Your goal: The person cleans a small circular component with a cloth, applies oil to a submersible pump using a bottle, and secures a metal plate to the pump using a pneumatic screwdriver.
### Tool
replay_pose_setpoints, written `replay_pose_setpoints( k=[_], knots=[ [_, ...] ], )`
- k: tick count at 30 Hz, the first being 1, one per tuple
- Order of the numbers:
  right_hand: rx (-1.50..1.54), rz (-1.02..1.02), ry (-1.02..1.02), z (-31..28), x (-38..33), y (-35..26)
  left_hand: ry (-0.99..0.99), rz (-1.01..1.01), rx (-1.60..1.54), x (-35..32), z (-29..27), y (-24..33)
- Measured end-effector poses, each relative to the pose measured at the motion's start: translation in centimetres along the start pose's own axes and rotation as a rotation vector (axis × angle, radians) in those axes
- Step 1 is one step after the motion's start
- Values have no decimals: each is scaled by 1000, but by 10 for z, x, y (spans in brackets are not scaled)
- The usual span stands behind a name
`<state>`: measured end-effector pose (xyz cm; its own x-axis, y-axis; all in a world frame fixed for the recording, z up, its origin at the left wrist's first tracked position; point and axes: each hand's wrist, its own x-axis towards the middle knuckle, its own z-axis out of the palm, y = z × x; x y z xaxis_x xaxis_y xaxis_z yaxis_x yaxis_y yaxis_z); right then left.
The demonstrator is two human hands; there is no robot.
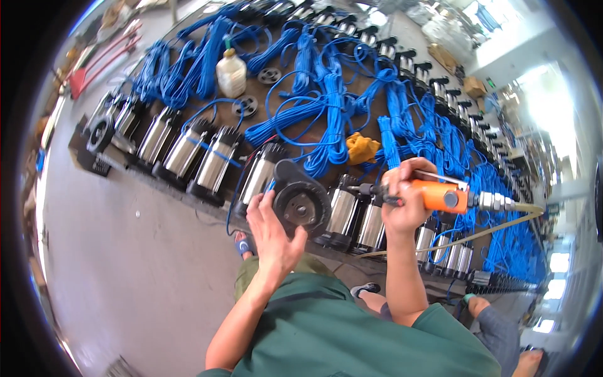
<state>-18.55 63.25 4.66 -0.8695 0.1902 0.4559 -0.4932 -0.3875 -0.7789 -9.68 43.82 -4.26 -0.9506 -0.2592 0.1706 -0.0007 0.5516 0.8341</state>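
Orange and stubby, the air-driven hand tool with a silver lever (pixel 436 196) sits in the right hand (pixel 405 198), whose fingers curl tight around its grip; its dark, slim bit (pixel 364 188) points left toward the black round casting with a grey metal disc inside (pixel 303 210), but stands apart from it; that casting is at the near edge of the brown work table (pixel 254 90), within the row of silver metal cylinders with black ends (pixel 157 138), though whether it is joined to one cannot be told; the left hand (pixel 274 242) is half open, its thumb at the casting's lower rim and its fingers spread along the left side, seemingly steadying more than gripping; the step in hand looks like readying the casting for fastening or unfastening; the next move probably calls for squaring the bit to a fastener and bracing the casting before the lever is pressed, with the pale hose (pixel 529 208) kept clear; toward the far edge, bundles of blue cable (pixel 336 113) crowd the surface.
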Motion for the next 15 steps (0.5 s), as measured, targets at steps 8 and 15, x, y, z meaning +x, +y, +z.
replay_pose_setpoints(
  k=[8, 15],
  knots=[
    [-27, 406, 926, -245, 77, 84, -373, 283, 338, 44, -13, 27],
    [59, 767, 1012, -332, 91, 191, -374, 304, 387, 87, -19, 26]
  ],
)
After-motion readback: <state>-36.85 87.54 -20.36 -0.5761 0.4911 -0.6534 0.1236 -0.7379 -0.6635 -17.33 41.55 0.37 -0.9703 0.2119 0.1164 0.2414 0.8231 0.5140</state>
